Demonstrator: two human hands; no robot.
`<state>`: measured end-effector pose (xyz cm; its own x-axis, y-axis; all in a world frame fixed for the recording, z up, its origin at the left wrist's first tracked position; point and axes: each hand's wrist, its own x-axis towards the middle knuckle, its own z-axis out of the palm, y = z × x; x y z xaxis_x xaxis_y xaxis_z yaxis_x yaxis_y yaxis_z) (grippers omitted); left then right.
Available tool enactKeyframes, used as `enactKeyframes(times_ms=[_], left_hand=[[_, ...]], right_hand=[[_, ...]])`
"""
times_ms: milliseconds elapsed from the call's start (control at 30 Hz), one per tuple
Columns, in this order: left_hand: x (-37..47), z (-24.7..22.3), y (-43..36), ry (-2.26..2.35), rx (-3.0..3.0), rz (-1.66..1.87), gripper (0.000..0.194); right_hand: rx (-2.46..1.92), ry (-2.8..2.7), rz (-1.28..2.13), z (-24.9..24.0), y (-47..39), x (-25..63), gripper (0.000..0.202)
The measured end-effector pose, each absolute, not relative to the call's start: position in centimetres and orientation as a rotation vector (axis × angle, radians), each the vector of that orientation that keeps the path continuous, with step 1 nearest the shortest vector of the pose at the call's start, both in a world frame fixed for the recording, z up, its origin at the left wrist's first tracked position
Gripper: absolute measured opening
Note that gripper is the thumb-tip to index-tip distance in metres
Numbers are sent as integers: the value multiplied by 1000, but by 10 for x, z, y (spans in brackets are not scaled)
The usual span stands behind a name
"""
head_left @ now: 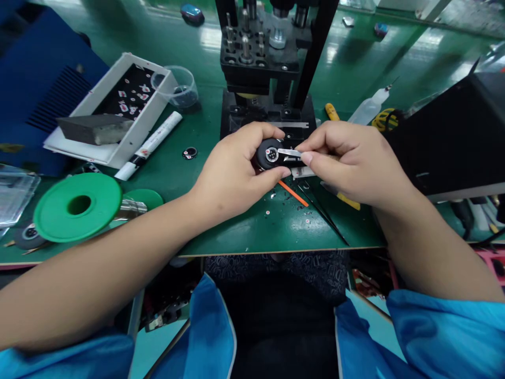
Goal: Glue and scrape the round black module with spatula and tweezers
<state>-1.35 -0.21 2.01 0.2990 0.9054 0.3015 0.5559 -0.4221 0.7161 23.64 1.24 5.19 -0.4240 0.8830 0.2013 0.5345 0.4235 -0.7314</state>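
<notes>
My left hand point(236, 171) is closed round the edge of a small round black device point(262, 153), thumb below and fingers above. A pale metal disc with several dark dots sits on the device's face. Between the thumb and fingertips of my right hand point(343, 158) is a flat, thin metal tool point(290, 152), and its tip is at the disc's right edge; I cannot tell whether it touches. Just below the hands, an orange stick point(294, 193) and black tweezers point(325, 215) lie on the green bench.
A black press point(260, 68) stands behind my hands. To the left are a white box point(152, 123) of small parts, a marker point(158, 139), a clear cup point(185, 92) and a green solder spool point(51, 210). A dark box point(453, 137) and a needle bottle point(369, 108) are at right.
</notes>
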Motion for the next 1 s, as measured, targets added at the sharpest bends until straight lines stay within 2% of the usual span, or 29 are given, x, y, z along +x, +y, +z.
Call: enactKeyframes(times_ms=[167, 667, 833, 1000], left_hand=[[-15, 18, -2, 1266, 2081, 981, 45], [-18, 15, -1, 1261, 2094, 1005, 47], [-17, 16, -1, 1267, 2121, 994, 46], [-17, 16, -1, 1271, 2140, 993, 46]], right_hand=[[-1180, -2079, 832, 53, 11, 235, 12], [-1185, -2134, 564, 51, 6, 238, 10], [-1151, -2196, 428, 48, 9, 241, 18], [-1148, -2232, 421, 47, 9, 242, 15]])
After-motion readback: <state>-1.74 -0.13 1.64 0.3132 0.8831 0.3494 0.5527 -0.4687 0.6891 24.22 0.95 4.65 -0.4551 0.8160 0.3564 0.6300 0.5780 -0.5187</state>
